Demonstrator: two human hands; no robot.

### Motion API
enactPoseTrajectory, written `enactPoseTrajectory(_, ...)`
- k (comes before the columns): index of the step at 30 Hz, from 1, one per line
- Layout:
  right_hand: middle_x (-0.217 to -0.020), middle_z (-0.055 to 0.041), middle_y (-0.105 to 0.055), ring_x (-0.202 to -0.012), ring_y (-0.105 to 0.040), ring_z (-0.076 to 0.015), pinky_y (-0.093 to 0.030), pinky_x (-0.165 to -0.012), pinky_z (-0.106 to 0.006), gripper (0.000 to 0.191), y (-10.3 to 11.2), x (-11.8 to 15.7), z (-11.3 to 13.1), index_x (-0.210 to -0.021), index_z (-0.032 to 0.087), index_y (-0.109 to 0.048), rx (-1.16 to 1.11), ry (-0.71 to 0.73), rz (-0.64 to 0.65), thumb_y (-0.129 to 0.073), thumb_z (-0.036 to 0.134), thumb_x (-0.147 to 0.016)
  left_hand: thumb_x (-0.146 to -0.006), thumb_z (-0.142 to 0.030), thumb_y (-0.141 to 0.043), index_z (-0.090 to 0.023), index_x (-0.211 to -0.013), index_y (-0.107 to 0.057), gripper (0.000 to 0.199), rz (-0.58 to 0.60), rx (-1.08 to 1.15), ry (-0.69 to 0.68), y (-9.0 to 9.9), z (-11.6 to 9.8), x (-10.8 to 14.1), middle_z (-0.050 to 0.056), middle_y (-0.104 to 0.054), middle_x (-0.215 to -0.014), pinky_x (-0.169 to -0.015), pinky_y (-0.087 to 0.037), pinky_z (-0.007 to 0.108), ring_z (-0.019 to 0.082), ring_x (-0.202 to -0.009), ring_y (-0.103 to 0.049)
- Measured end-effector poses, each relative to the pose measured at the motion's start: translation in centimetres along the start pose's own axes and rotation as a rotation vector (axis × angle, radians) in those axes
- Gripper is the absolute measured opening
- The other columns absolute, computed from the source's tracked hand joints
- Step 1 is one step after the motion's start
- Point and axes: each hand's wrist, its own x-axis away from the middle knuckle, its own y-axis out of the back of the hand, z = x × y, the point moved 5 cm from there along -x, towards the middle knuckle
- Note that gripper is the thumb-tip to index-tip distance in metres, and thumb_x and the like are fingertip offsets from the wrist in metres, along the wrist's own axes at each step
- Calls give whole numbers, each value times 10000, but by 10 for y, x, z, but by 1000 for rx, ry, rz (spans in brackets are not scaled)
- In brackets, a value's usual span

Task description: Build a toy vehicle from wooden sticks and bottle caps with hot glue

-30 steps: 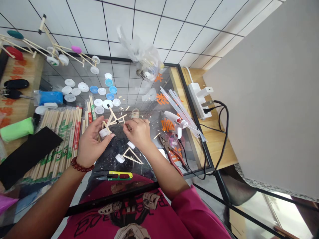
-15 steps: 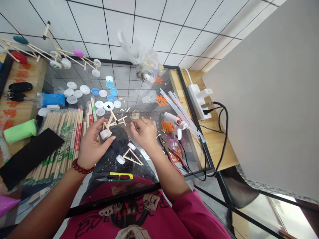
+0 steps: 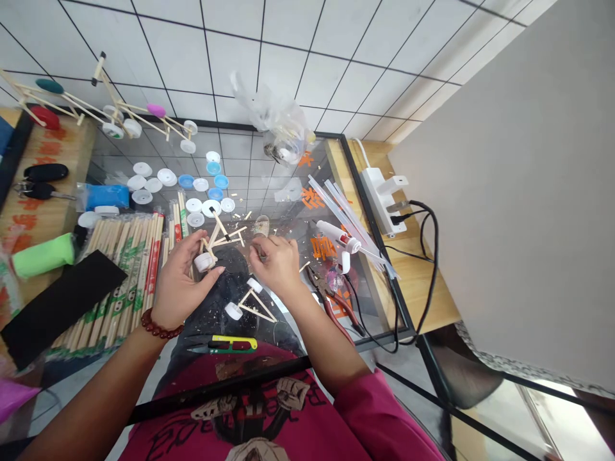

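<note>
Head view: grasping small stick frame (image 3: pixel 220 243) by its wheel end in left hand (image 3: pixel 180 282), with right hand (image 3: pixel 278 262) just beside.

Held between left thumb and fingers, seemingly apart from right fingertips. Likely light, stiff along the sticks, fragile at the joints, slick at the white wheel (image 3: pixel 204 261); best taken by the wheel end, not by thin stick tips. Runs lengthwise from left palm toward right fingertips, wheel end back at palm. Carries black-tipped crossbar (image 3: pixel 220 223), slanted off beyond left fingertips toward white caps (image 3: pixel 195 205). Showing right fingers bent as in a pinch; can't tell whether closed on anything. Note second wheeled frame (image 3: pixel 257 307) left of right wrist.
</note>
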Motion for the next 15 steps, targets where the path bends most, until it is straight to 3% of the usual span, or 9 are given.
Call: enactPoseTrajectory(15,-873,-26,-783,-901,-678,-201,-293,-791,-344,143,4,2,-4,-1003,237,-770,-6,14,-12,-633,265,-971,-829,-284,-801,-259,-1494,-533,717,4,33,-16,-1,2,2,123,-615,-1500,-1229,-458,493,308,-1395,-599)
